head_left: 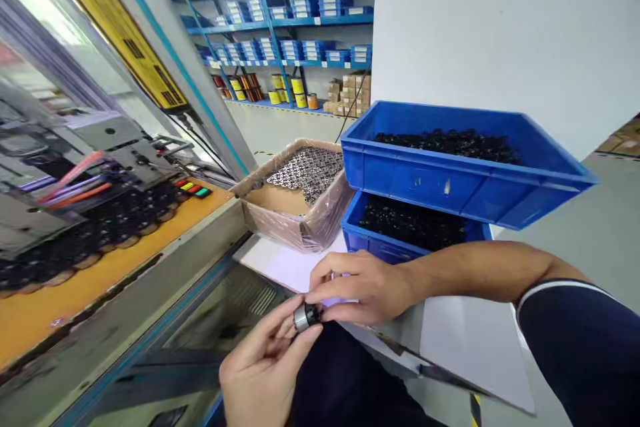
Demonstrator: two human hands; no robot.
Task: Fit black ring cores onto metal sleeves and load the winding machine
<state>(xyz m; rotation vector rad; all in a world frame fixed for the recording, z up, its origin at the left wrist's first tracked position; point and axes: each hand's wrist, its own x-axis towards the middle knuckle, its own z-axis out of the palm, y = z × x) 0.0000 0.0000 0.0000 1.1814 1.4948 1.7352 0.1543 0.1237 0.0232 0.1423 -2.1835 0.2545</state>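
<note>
My left hand and my right hand meet low in the middle of the view. Between their fingertips they hold one small round part, a silver metal ring with a black piece against it. The left fingers pinch it from below and the right fingers from above. Just behind my hands lies a white sheet on the bench.
A cardboard box lined with plastic holds several silver rings. Two stacked blue bins of black parts stand to its right. A machine with an orange deck, rows of black parts and coloured buttons fills the left. Blue shelving stands far behind.
</note>
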